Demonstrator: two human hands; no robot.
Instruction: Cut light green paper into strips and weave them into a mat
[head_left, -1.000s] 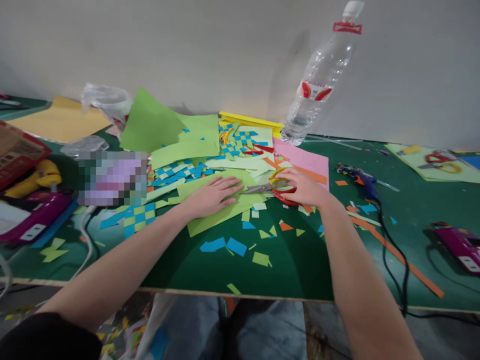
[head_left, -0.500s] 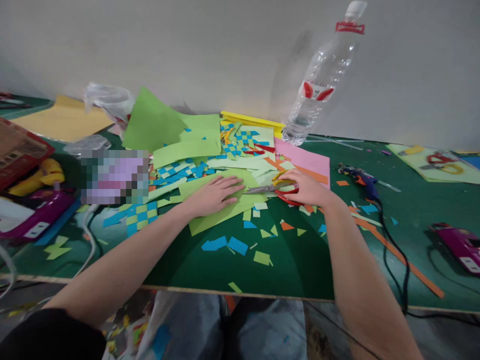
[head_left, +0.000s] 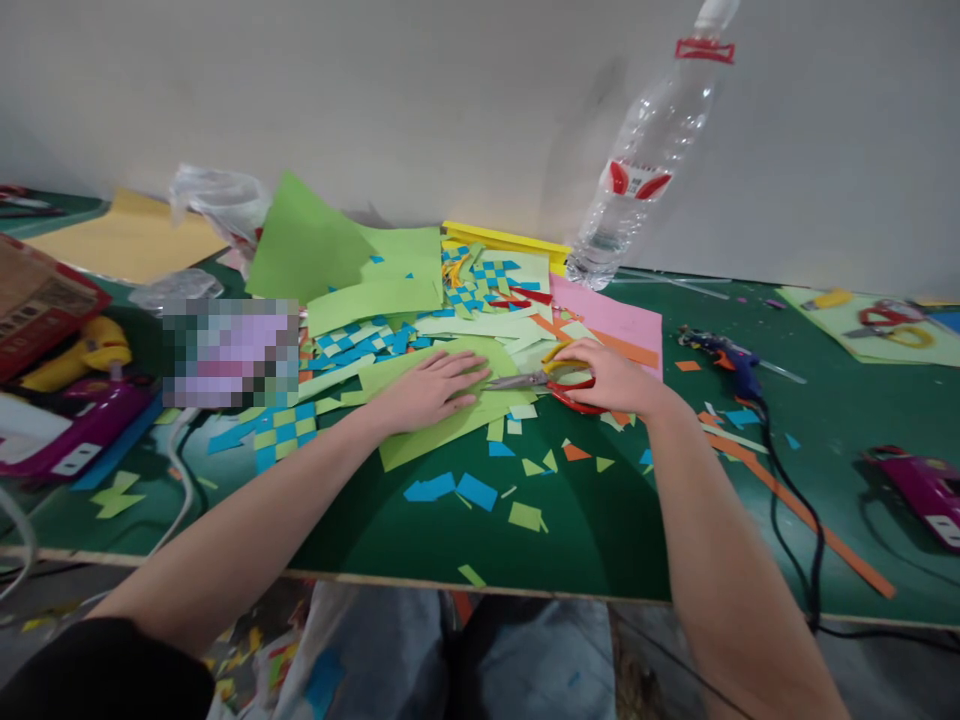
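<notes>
My left hand (head_left: 431,392) lies flat with fingers stretched out on a light green paper sheet (head_left: 409,448), pressing on it. In my right hand (head_left: 611,375) is a pair of scissors (head_left: 551,381) with a yellow and a red handle loop. Their metal blades point left over the green paper, the tips just short of my left fingers. Whether paper sits between the blades I cannot tell. Behind the hands lie pale green paper strips (head_left: 480,327) and blue-and-green woven paper pieces (head_left: 360,338).
A clear plastic bottle (head_left: 637,180) stands at the back by the wall. To the right are a blue glue gun (head_left: 731,365) with a black cord and an orange strip (head_left: 817,515). Blue scraps (head_left: 476,491) dot the table's front. A pixelated patch hides something at left.
Both hands and the scissors keep almost the same place. The view has shifted very slightly.
</notes>
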